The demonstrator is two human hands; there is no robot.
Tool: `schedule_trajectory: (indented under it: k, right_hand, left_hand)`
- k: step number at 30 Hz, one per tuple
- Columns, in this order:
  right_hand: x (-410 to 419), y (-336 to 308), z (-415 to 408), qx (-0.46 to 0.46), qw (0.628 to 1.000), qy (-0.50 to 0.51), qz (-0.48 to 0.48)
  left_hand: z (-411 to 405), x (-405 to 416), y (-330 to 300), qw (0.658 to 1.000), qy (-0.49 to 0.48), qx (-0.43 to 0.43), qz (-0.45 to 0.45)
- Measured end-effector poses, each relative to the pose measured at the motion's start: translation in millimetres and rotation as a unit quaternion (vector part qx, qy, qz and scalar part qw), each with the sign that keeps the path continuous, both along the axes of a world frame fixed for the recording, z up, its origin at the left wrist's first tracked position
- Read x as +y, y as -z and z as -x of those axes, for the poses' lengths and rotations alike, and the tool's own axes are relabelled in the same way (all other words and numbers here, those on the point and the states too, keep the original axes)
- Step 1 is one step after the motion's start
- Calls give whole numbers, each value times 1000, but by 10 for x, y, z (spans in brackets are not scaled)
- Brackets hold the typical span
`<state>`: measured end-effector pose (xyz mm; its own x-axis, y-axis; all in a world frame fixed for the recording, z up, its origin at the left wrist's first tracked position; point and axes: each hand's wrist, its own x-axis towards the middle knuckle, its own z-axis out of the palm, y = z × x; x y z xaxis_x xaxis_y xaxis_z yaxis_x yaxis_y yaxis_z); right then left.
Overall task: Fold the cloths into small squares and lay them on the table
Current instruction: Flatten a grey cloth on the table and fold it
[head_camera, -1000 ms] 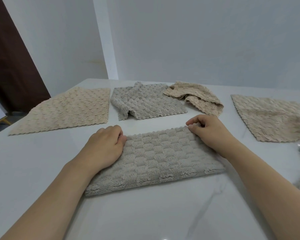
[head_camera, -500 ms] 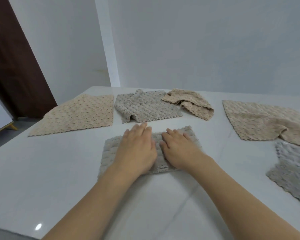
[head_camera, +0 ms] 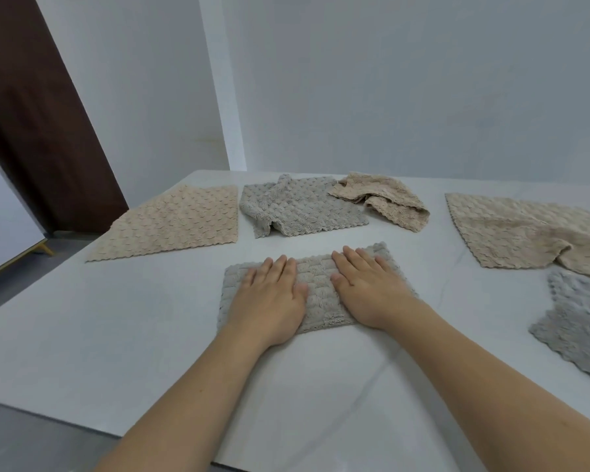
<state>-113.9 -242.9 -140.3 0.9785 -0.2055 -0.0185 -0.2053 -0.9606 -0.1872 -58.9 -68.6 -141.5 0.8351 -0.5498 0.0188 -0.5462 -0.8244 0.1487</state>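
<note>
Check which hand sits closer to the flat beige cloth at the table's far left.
Left. The left hand presses flat on the grey folded cloth, on the side facing the flat beige cloth. The right hand presses the same cloth farther right, away from it.

Left hand and right hand flat on folded grey cloth.
</note>
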Motion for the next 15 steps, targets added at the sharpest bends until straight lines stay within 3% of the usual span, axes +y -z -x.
schedule_trajectory:
  k: [7,11,15]
  right_hand:
    - [-276,-33,155,17,998,57,-14]
    - [-327,-148,172,55,994,79,42]
    - [-33,-338,-19,-32,998,27,46]
  left_hand:
    - [-91,473,-6,998,-57,30,1]
    - [-90,468,-122,995,-65,14,-77]
    - [-104,204,-320,998,-60,-32,-6]
